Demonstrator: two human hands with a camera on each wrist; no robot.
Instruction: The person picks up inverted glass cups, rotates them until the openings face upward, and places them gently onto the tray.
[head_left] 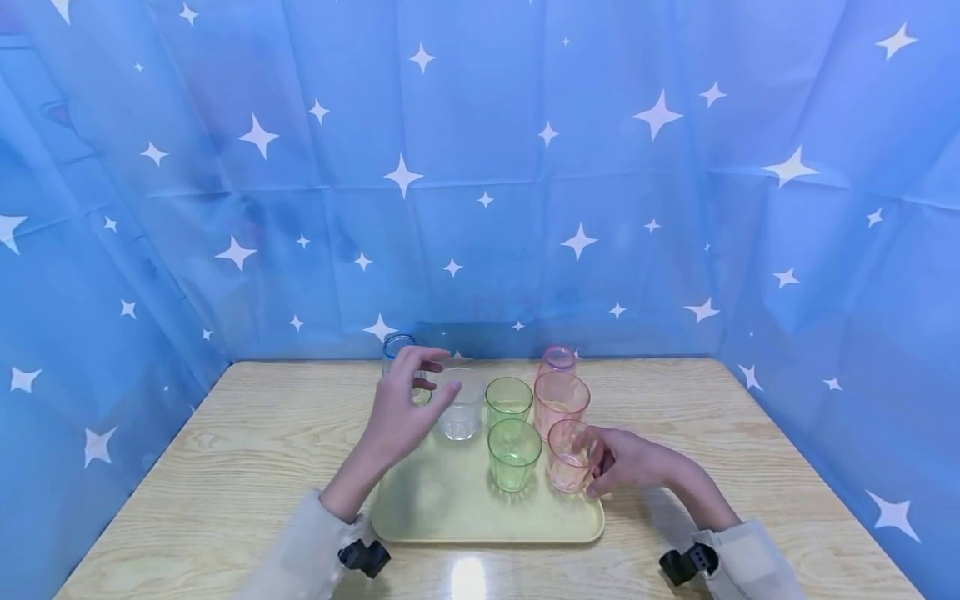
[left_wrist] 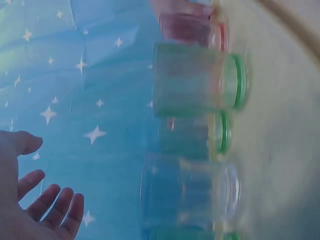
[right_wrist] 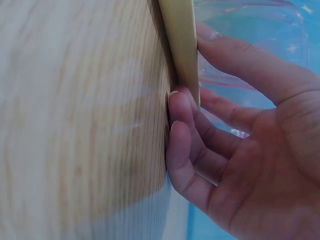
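My right hand [head_left: 637, 458] is at the tray's right edge, its thumb and fingers around the right side of the front pink cup [head_left: 564, 477]. Fingers show through the cup wall; in the right wrist view the lower fingers curl beside the tray rim [right_wrist: 184, 45]. My left hand [head_left: 401, 408] hovers over the left part of the tray with thumb and fingers spread, holding nothing. A clear cup [head_left: 459, 423] stands just right of it. Two green cups [head_left: 514, 462] stand mid-tray, one behind the other. The left hand partly hides a blue-rimmed cup [head_left: 399, 343] and a greenish cup [head_left: 422, 395].
Two more pink cups [head_left: 561, 402] stand behind the front one. The pale yellow tray [head_left: 442, 521] lies on a wood-grain table [head_left: 225, 483]. A blue curtain with white stars [head_left: 480, 150] surrounds the table's back and sides.
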